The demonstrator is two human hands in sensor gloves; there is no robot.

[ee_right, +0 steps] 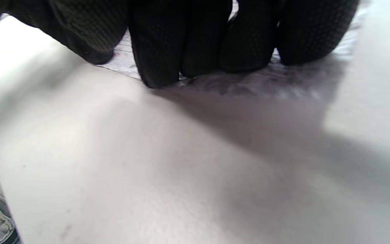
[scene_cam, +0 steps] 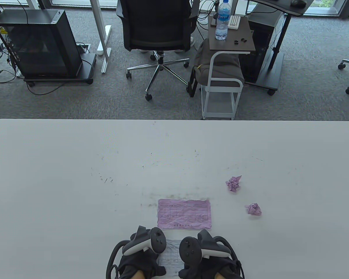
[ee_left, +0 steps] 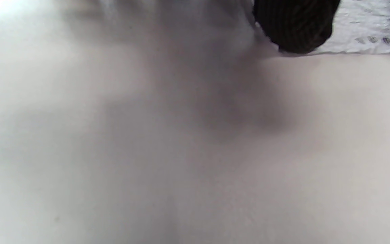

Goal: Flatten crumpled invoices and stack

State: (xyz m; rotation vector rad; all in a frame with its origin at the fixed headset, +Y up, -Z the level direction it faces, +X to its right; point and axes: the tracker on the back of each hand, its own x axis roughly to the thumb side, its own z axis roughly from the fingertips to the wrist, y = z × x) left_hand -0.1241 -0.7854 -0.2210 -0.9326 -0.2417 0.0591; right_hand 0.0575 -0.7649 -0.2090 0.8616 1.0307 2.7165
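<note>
At the near edge of the white table (scene_cam: 75,174), both gloved hands are down on a white printed invoice sheet (scene_cam: 171,255). The right hand (scene_cam: 205,255) has its fingers (ee_right: 195,37) side by side w/ tips planted on the paper's edge, thumb down too; looks like a flat press, not a pinch. The left hand (scene_cam: 139,254) sits on the sheet's left side; only one dark fingertip (ee_left: 295,27) shows touching the paper, so I can't tell how the rest of that hand lies. Prob. holding the sheet at both ends so it stays put while the creases get smoothed out.

Just far of the hands lies a flattened pink invoice sheet (scene_cam: 184,214), likely the start of the stack. Right of it, well apart, two crumpled pink paper balls wait: one farther (scene_cam: 233,183), one nearer (scene_cam: 253,209).

The table view hides the fingers under the trackers; the wrist views show actual contact w/ paper. Only the table view shows the pink sheet & balls.
</note>
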